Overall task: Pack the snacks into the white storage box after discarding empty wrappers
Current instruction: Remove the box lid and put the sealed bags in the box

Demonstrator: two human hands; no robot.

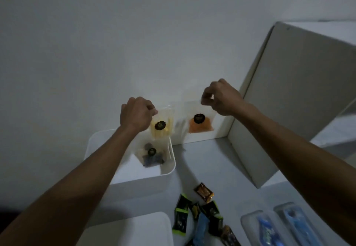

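Observation:
My left hand [135, 114] pinches the top of a clear pouch of yellow snacks [161, 126] and holds it upright over the white storage box [169, 176]. Inside the box lies another clear pouch with dark contents [152, 156]. My right hand [221, 97] pinches the top corner of a clear pouch of orange snacks [199, 123], held in the air to the right of the box, in front of the wall. Both pouches carry a round black label.
Several small wrapped snacks [200, 213] in black-green, blue and orange-brown lie on the white table in front of the box. Two clear trays with blue packets [285, 226] sit at the lower right. A white lid [134, 228] lies at the bottom. A white cabinet panel [289, 101] stands to the right.

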